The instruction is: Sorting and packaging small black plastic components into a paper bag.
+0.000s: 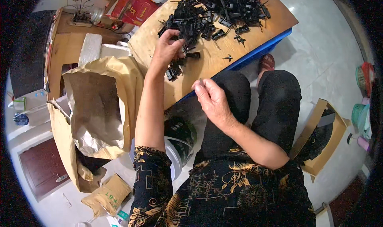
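Observation:
A heap of small black plastic parts (pixel 217 7) covers the far side of a round wooden board (pixel 207 61). My left hand (pixel 165 49) reaches onto the board, fingers curled around black parts at the heap's near edge, and a few loose black pieces (pixel 175 69) lie just below it. My right hand (pixel 211 99) hovers over my lap off the board's near edge, thumb and fingers pinched on a tiny thin piece (pixel 200 82). Its shape is too small to make out.
The board rests on a blue crate (pixel 255 53). A large open brown paper sack (pixel 99 107) stands at my left, and a white bucket (pixel 179 141) holding black parts sits by my knee. An open cardboard box (pixel 323 137) of black parts lies at right. Red packages (pixel 133 7) sit behind.

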{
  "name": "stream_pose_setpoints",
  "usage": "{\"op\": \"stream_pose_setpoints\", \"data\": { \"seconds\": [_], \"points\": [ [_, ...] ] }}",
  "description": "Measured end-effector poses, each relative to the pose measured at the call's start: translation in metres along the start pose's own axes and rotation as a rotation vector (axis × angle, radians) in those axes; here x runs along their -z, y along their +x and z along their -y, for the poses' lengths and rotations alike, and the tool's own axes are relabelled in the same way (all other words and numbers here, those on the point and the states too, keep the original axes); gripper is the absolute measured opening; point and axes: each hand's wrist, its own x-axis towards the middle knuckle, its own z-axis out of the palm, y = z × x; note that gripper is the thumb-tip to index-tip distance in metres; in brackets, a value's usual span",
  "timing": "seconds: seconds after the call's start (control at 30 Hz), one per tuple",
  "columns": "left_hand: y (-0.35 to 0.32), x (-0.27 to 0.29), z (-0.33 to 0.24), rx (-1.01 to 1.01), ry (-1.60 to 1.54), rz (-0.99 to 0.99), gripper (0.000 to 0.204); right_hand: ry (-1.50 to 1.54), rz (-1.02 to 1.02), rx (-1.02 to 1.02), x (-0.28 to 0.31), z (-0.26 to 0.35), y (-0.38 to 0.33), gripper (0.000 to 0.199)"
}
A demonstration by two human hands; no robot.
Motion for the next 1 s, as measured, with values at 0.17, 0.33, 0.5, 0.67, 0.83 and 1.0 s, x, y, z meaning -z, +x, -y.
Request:
{"op": "stream_pose_setpoints", "data": {
  "seconds": [0.17,0.33,0.5,0.67,0.83,1.0],
  "points": [
    [-0.058,-0.012,-0.011,-0.136,0.106,0.033,0.023,0.179,-0.073,-0.099,0.012,0.015,0.01,0.017],
    [-0.129,-0.025,-0.014,-0.352,0.519,0.007,0.021,0.333,0.018,-0.178,0.015,0.025,0.006,0.017],
    [-0.164,-0.03,-0.008,-0.405,0.546,-0.069,0.02,0.271,0.159,-0.106,0.01,0.018,-0.003,0.014],
    [-0.176,-0.028,-0.012,0.061,-0.1,0.001,0.047,-0.041,0.255,0.101,0.007,0.026,-0.01,0.015],
    [-0.18,-0.017,-0.013,0.159,-0.438,0.191,0.064,-0.13,0.39,0.147,0.013,0.022,-0.01,0.015],
    [-0.183,-0.027,-0.01,0.196,-0.287,0.151,0.05,-0.076,0.409,0.112,0.007,0.018,-0.011,0.012]
  ]
}}
